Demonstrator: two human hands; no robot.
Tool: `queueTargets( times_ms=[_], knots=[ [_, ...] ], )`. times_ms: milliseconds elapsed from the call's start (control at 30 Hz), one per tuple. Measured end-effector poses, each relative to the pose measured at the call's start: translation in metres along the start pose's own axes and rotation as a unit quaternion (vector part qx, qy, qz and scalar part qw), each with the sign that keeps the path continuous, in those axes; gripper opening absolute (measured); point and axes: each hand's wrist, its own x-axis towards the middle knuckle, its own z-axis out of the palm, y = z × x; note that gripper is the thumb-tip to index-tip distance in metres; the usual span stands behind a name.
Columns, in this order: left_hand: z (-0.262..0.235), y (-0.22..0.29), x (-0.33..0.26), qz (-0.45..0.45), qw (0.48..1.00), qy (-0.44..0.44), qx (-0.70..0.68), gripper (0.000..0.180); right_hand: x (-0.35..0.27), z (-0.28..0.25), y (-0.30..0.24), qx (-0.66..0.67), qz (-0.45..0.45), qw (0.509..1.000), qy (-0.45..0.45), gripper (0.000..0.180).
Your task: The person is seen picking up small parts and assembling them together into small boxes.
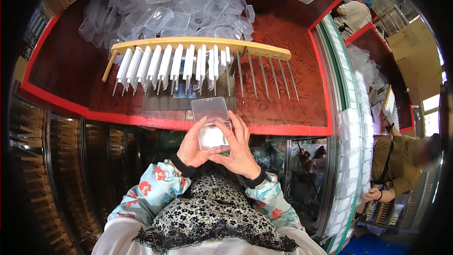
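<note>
1. Clear, rectangular plastic box (209, 111), lid raised, at the front of a red-edged table (292, 130); flat white piece (213, 138) inside.
2. Left hand (190, 147) pinches its left side; right hand (241, 150), fingers bent, its right.
3. Probably light, stiff, slippery, crackable (thin walls, seemingly); best held by the base's edges.
4. Beyond: pale wooden rack (188, 41), slim metal rods (274, 77), glossy heap of clear plastic boxes (179, 14).

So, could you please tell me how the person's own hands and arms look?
The left hand and right hand are bare. Black cuffs circle both wrists, and the sleeves are light blue with red prints.
</note>
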Motion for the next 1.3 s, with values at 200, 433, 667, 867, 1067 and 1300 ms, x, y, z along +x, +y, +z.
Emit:
queueTargets(
  times_ms=[200, 433, 667, 867, 1067, 1300],
  knots=[
    [-0.004, 0.009, -0.008, -0.015, 0.997, -0.021, -0.072, 0.049, 0.102, 0.002, 0.034, 0.358, 0.076, 0.917, 0.159, 0.063],
    [-0.013, 0.018, -0.03, 0.025, 0.996, 0.021, -0.085, 0.05, 0.137, -0.007, 0.037, 0.469, 0.056, 0.872, 0.13, 0.045],
    [-0.01, 0.016, -0.016, -0.008, 0.999, -0.009, -0.048, 0.049, 0.07, -0.029, 0.013, 0.506, 0.14, 0.851, 0.018, 0.059],
    [0.013, -0.01, 0.016, -0.069, 0.995, 0.004, 0.069, 0.064, 0.037, -0.047, -0.021, -0.006, 0.021, 0.995, -0.093, 0.049],
    [0.021, -0.028, 0.017, -0.081, 0.994, -0.065, -0.025, 0.067, 0.018, -0.054, -0.05, -0.139, 0.029, 0.987, -0.071, 0.056],
    [-0.002, -0.028, 0.002, -0.168, 0.978, -0.119, -0.043, 0.063, 0.0, -0.036, -0.008, 0.127, 0.181, 0.968, 0.119, 0.046]
  ],
)
